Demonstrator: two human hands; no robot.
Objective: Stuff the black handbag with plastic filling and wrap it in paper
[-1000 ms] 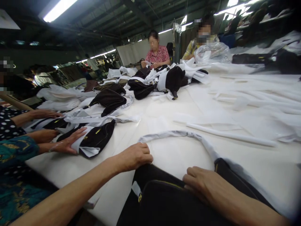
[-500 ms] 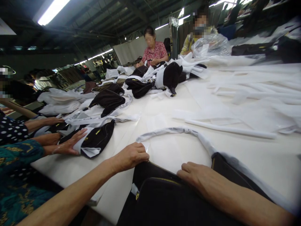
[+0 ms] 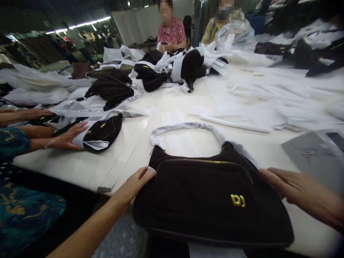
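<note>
A black handbag (image 3: 199, 197) faces me at the table's front edge, its lower part reaching over that edge. A gold zip runs along the front, and a gold emblem (image 3: 238, 200) sits at the lower right. The strap (image 3: 185, 126), wrapped in white paper, arches onto the table behind it. My left hand (image 3: 137, 182) pinches the bag's left edge, by the wrapped zip pull. On the opposite side, my right hand (image 3: 292, 190) holds the right upper edge between thumb and fingers; some fingertips are hidden behind the bag.
To the left, a co-worker's hand (image 3: 71, 136) lies on another black bag (image 3: 104, 132). Several paper-stuffed bags are heaped farther back, before two people. White paper strips (image 3: 236, 124) cover the right side of the white table (image 3: 134, 143). A grey sheet (image 3: 311, 154) lies beyond my right hand.
Both hands have gone from the bag's top opening to its left and right sides. The bag's whole front now shows, with its emblem. My view has tipped downward.
</note>
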